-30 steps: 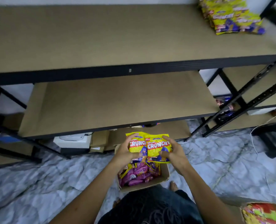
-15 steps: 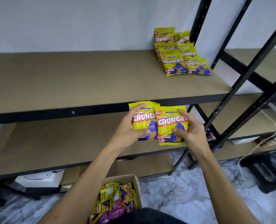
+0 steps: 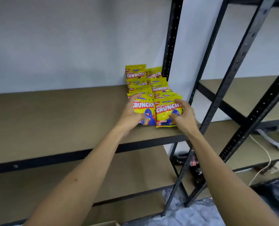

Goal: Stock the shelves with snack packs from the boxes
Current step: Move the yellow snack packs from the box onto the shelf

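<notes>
Two yellow Crunchy snack packs sit side by side at the right end of the upper shelf board. My left hand grips the left pack by its left edge. My right hand grips the right pack by its right edge. Both packs are at the front of two rows of several identical yellow packs that run back to the wall. The box of packs shows only as a cardboard corner at the bottom edge.
Black perforated uprights and a diagonal brace stand right of the packs. A lower shelf board lies beneath. A second rack is at the right, with a white cable and dark clutter on the floor.
Both hands carried the two packs from the box on the floor up and forward to the upper shelf, against the front of the stocked rows. The view tilted up; the box dropped nearly out of sight.
</notes>
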Demonstrator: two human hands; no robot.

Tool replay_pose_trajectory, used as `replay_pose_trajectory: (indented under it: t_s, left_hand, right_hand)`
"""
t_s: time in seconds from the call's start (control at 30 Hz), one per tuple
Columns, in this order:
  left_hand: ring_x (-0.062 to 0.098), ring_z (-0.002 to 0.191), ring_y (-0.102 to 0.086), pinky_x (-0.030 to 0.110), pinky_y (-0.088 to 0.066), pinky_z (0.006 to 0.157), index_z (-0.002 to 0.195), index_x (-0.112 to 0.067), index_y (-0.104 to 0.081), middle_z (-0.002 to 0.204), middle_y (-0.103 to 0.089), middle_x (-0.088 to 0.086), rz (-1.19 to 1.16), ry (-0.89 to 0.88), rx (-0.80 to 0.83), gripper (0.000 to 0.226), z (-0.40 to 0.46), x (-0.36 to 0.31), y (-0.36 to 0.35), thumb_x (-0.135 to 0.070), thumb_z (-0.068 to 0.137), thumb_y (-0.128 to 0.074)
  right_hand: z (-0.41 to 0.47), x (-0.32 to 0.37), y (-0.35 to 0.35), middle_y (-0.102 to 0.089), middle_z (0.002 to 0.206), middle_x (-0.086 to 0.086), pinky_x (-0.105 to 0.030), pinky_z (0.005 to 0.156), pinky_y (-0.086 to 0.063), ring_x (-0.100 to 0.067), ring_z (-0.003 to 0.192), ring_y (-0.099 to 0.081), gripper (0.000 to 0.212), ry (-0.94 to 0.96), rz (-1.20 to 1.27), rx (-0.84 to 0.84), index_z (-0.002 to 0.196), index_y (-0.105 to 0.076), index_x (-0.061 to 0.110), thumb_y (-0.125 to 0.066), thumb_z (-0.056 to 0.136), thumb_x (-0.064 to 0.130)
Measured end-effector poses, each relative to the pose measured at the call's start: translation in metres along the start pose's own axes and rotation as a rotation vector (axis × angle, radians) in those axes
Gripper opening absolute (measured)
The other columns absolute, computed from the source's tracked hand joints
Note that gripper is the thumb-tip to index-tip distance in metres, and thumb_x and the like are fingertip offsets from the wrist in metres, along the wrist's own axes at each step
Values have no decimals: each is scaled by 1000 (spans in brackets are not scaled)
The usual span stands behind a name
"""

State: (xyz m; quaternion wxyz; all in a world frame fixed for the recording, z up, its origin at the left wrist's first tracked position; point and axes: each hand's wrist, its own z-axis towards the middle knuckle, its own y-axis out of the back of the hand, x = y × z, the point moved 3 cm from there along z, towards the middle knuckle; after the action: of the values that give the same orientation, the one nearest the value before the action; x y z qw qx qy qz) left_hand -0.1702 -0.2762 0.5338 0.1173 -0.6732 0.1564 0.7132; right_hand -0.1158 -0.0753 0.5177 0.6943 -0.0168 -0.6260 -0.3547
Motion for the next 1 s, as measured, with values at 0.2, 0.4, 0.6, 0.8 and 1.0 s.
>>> replay_pose_trajectory:
  t_s: [0.2, 0.4, 0.6, 0.8, 1.0]
  left_hand:
    - [25, 129, -35, 35, -45, 100, 138, -42, -33, 140, -41, 5, 499, 63, -156, 70, 49, 19, -17, -16, 82, -66]
    - [28, 135, -31, 55, -24, 111, 142, -51, -19, 144, -45, -5, 706, 100, -106, 81, 89, 16, -30, -54, 67, -50]
    - [26, 138, -26, 54, -19, 114, 148, -39, -25, 150, -38, -3, 788, 69, -135, 70, 90, 17, -35, -41, 86, -58]
    - [25, 125, -48, 48, -35, 108, 140, -43, -34, 130, -58, -7, 651, 38, -198, 74, 92, 9, -29, -53, 72, -61]
    - [19, 120, -53, 40, -45, 101, 137, -29, -44, 131, -58, -5, 603, -57, -173, 55, 67, 11, -26, -32, 85, -65]
  right_hand:
    - [50, -10, 7, -42, 140, -10, -35, 100, -36, -29, 130, -35, 51, -30, -352, -42, 135, -51, 20, -57, 84, 16]
    - [84, -11, 21, -56, 132, -5, -49, 104, -31, -34, 124, -43, 55, -30, -413, 11, 138, -46, 26, -53, 83, 24]
    - [92, -27, 23, -56, 133, -3, -49, 102, -33, -31, 123, -47, 52, 27, -413, 34, 137, -49, 26, -55, 85, 28]
    - [99, -23, 27, -30, 154, -10, -48, 114, -20, -32, 142, -25, 49, 45, -417, -120, 137, -49, 22, -54, 89, 33]
    - [64, -28, 38, -43, 143, -16, -48, 107, -37, -31, 137, -36, 44, 172, -421, -354, 130, -55, 12, -52, 89, 27]
